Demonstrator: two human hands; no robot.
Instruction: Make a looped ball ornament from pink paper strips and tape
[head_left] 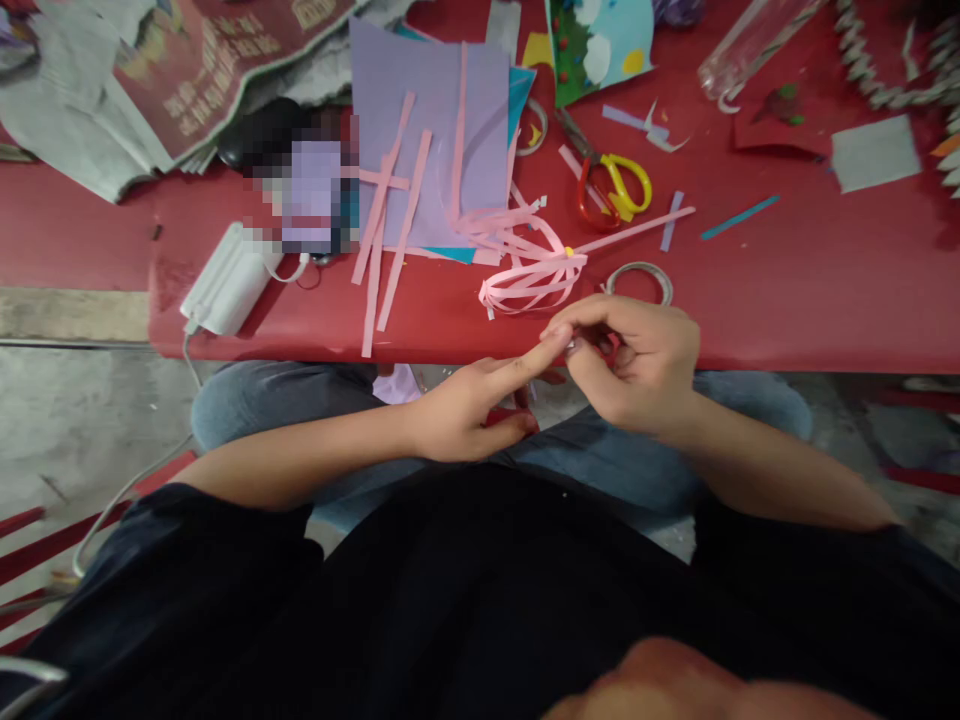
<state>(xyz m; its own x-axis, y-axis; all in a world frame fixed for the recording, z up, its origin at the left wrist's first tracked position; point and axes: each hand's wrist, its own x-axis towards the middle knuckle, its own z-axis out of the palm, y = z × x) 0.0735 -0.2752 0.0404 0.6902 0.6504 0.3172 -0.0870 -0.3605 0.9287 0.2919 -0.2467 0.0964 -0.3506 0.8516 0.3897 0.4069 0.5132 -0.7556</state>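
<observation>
Over the table's front edge, my left hand stretches its index finger to the fingertips of my right hand; its thumb stands apart. My right hand is closed in a pinch, with a tiny pale bit at its fingertips, too small to name. Just beyond the hands lies a looped pink paper-strip shape with a yellow dot at its crossing. A roll of tape lies close behind my right hand. Loose pink paper strips lie to the left, partly over a purple sheet.
Scissors with red and yellow handles lie behind the tape roll. A white power bank with a cable sits at the left edge. Crumpled newspaper, a decorated card and a clear tube are along the back of the red table.
</observation>
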